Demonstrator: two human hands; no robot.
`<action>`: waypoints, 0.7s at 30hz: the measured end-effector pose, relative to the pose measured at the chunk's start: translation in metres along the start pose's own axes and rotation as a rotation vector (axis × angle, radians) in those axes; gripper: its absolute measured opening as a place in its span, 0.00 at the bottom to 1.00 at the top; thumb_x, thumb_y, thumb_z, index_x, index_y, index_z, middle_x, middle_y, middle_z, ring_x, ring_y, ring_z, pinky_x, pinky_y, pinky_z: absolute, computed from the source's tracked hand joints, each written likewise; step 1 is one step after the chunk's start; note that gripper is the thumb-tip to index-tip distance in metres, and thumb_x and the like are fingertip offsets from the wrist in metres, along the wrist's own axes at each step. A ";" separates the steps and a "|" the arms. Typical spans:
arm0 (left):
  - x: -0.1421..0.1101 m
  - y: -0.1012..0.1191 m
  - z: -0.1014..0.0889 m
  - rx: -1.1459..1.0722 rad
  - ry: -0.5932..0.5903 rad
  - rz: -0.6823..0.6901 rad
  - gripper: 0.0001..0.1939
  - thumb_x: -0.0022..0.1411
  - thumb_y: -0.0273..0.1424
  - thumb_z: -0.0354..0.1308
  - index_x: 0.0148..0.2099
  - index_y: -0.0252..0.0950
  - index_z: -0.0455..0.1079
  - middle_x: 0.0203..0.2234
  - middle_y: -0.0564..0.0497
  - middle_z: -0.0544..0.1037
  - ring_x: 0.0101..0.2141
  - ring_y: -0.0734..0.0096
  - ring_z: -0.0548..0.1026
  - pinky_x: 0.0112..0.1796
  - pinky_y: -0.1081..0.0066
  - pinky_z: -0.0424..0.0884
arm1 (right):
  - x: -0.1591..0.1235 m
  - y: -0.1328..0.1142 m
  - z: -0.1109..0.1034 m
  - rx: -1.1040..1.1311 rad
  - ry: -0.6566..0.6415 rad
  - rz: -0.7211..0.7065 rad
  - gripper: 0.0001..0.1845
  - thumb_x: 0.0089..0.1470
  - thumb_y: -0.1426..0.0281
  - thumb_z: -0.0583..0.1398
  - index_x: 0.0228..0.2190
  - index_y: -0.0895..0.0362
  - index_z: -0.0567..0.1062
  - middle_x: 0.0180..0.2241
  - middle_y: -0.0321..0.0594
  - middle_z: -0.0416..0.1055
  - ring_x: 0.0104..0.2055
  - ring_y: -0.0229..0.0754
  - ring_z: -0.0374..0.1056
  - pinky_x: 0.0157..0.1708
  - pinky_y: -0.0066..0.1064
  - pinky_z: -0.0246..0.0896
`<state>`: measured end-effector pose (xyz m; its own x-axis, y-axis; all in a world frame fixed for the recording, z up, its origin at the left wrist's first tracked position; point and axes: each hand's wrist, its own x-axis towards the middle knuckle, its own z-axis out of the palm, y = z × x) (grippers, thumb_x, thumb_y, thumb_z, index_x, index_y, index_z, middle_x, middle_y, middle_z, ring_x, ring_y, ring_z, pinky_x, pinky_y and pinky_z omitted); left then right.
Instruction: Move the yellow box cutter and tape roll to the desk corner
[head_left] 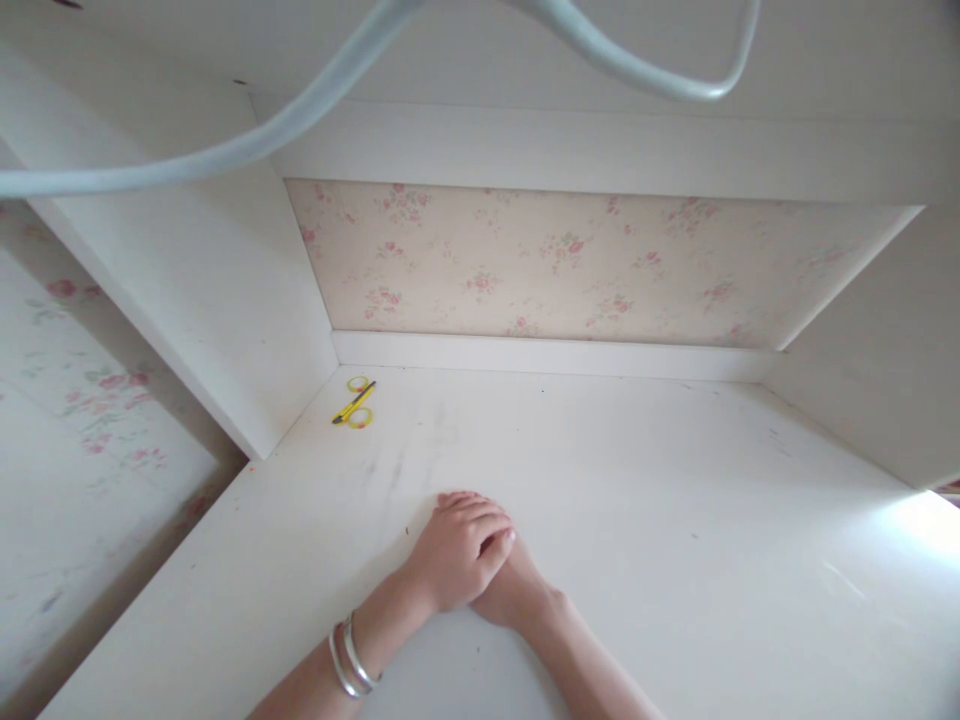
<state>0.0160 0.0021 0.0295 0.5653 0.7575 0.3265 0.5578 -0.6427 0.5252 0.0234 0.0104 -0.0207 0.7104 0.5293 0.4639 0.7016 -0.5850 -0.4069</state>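
Note:
My left hand (pixel 459 550), with two silver bangles (pixel 352 655) at its wrist, lies on top of my right hand (pixel 511 590). Its fingers are closed over the back of the right hand. The fingers of the right hand are mostly hidden underneath, so their pose does not show. Both hands rest on the white desktop (pixel 637 520), near the middle. Farther back on the left lies a yellow and black utility knife (pixel 353 404), apart from the hands. Beside it are two small yellow rings that look like tape rolls, one nearer (pixel 361 418) and one farther (pixel 358 384).
White side panels stand at the left (pixel 195 300) and right (pixel 870 380) of the desktop. A low white ledge (pixel 555 355) runs along the back, below floral wallpaper (pixel 510 260). A pale cable (pixel 300 110) hangs across the top, close to the camera.

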 end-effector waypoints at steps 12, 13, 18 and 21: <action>0.000 0.001 -0.001 -0.002 0.000 -0.006 0.12 0.64 0.29 0.47 0.41 0.39 0.73 0.38 0.51 0.77 0.42 0.67 0.71 0.51 0.63 0.62 | -0.015 0.011 0.024 0.434 -0.329 -0.306 0.16 0.59 0.65 0.51 0.27 0.51 0.76 0.33 0.38 0.74 0.48 0.48 0.68 0.46 0.41 0.61; 0.000 0.001 -0.001 -0.002 0.000 -0.007 0.12 0.64 0.29 0.47 0.41 0.39 0.73 0.38 0.51 0.77 0.42 0.67 0.71 0.51 0.64 0.62 | -0.016 0.011 0.024 0.473 -0.330 -0.300 0.14 0.58 0.64 0.53 0.27 0.50 0.76 0.33 0.38 0.74 0.48 0.48 0.68 0.46 0.42 0.61; 0.000 0.001 -0.001 0.003 -0.004 -0.013 0.12 0.64 0.29 0.47 0.41 0.39 0.72 0.38 0.52 0.77 0.43 0.67 0.71 0.51 0.64 0.61 | -0.015 0.011 0.024 0.615 -0.278 -0.218 0.17 0.60 0.64 0.49 0.30 0.50 0.76 0.35 0.37 0.74 0.51 0.47 0.66 0.48 0.42 0.60; -0.001 0.001 -0.001 0.000 0.000 -0.009 0.12 0.65 0.29 0.47 0.42 0.39 0.73 0.38 0.51 0.77 0.42 0.67 0.71 0.51 0.63 0.61 | -0.013 0.010 0.022 0.614 -0.237 -0.163 0.18 0.61 0.65 0.48 0.31 0.51 0.76 0.37 0.37 0.73 0.52 0.46 0.65 0.48 0.41 0.60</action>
<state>0.0158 0.0009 0.0302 0.5602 0.7631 0.3222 0.5629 -0.6361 0.5278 0.0227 0.0112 -0.0479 0.5365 0.7427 0.4007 0.6556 -0.0678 -0.7521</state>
